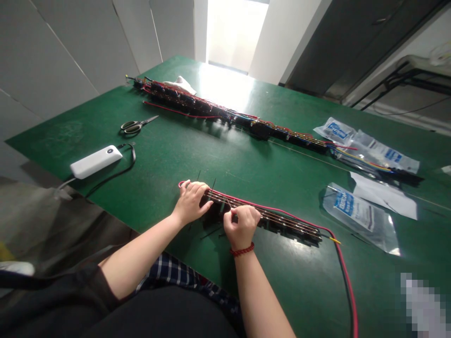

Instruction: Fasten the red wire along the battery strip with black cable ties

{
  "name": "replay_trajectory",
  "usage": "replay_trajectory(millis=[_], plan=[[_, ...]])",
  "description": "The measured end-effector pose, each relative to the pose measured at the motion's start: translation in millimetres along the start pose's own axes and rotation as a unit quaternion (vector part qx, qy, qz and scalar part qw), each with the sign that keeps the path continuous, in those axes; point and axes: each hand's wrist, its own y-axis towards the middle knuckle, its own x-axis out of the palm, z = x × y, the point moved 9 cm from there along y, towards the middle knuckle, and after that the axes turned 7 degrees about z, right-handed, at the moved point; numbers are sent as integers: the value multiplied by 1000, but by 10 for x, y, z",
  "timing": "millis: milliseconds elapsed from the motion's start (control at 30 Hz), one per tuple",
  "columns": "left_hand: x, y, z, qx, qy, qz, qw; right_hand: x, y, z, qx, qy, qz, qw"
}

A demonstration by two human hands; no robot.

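A long black strip assembly lies before me, with thin metal-coloured lines and a red wire running along its top. My left hand holds its left end, fingers over the far side and thumb stretched along the near side. Just right of that, my right hand is closed in a pinch above the strip; a thin black cable tie seems to be between its fingertips, mostly hidden. Several cable ties stick out around the strip, one cable tie standing up behind it. A yellow-tipped lead leaves its right end.
A longer wired black assembly stretches across the green table. Scissors and a white power bank with a black cable lie to the left. On the right are plastic bags and white paper.
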Motion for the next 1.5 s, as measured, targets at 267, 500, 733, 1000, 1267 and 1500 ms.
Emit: replay_trajectory(millis=[267,500,733,1000,1267,1500], plan=[[-8,-6,6,8,4,7,1000,39,8,10,-11,20,-5,1000],[-6,-17,14,9,9,8,1000,109,1,-23,-17,17,-34,999],[-55,-53,89,38,31,37,998,144,12,-34,-21,21,-35,999],[-24,-2,362,101,3,17,995,168,26,-12,-14,13,-38,999],[217,294,495,50,49,-64,995,207,10,15,-15,-2,-38,999],[317,397,399,-41,13,-111,993,202,29,10,-14,0,-36,999]])
